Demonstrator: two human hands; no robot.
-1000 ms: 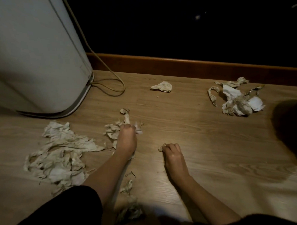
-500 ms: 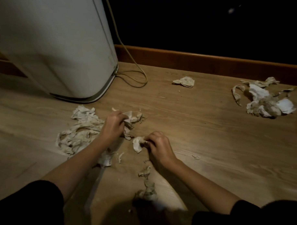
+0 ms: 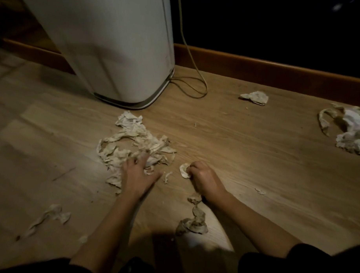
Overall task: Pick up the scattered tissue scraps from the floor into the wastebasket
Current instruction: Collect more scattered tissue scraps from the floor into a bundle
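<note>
A large pile of crumpled tissue scraps (image 3: 134, 143) lies on the wooden floor in front of me. My left hand (image 3: 138, 172) rests on its near edge with fingers spread into the scraps. My right hand (image 3: 204, 177) is a fist on the floor beside it, shut on a small white tissue scrap (image 3: 184, 170). A thin strip (image 3: 167, 176) lies between my hands. More scraps (image 3: 194, 222) trail below my right wrist. No wastebasket shows in view.
A tall white appliance (image 3: 109, 42) stands behind the pile, its cable (image 3: 194, 83) looping on the floor. Loose tissue lies at the near left (image 3: 50, 215), the far middle (image 3: 255, 97) and the right edge (image 3: 350, 130). A wooden baseboard (image 3: 279, 70) runs along the dark back wall.
The view swung left and closer. My left hand carried its scraps left onto the large pile and spread its fingers there. My right hand keeps hold of its small scrap.
</note>
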